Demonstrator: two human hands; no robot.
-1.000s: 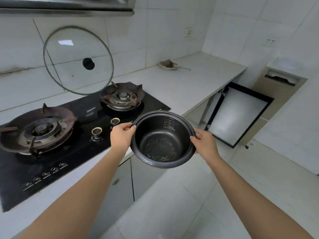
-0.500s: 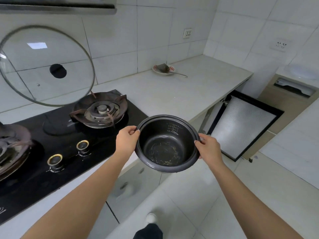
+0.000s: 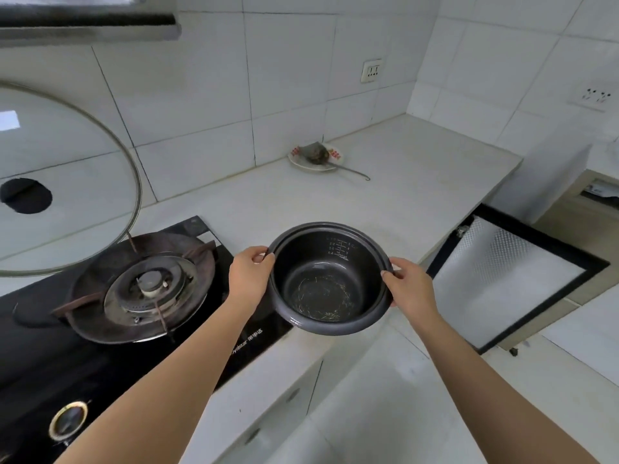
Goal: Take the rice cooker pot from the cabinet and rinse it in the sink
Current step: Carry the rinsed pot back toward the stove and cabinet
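The rice cooker pot [image 3: 326,283] is dark grey, round and empty, with fine scratch marks on its bottom and a measuring scale inside. I hold it upright in the air over the front edge of the white counter [image 3: 395,202]. My left hand [image 3: 251,276] grips the rim on its left side. On the opposite side my right hand [image 3: 407,284] grips the rim. The cabinet door [image 3: 509,283] hangs open at the right, below the counter end. No sink shows in this view.
A black gas stove [image 3: 140,289] with a burner sits at the left. A glass lid [image 3: 67,175] leans against the tiled wall behind it. A small plate with a ladle [image 3: 316,155] lies at the back of the counter. White floor tiles spread below.
The view has swung right along the counter and closer to it. The pot, still held by both hands, now hangs over the counter edge beside the right burner.
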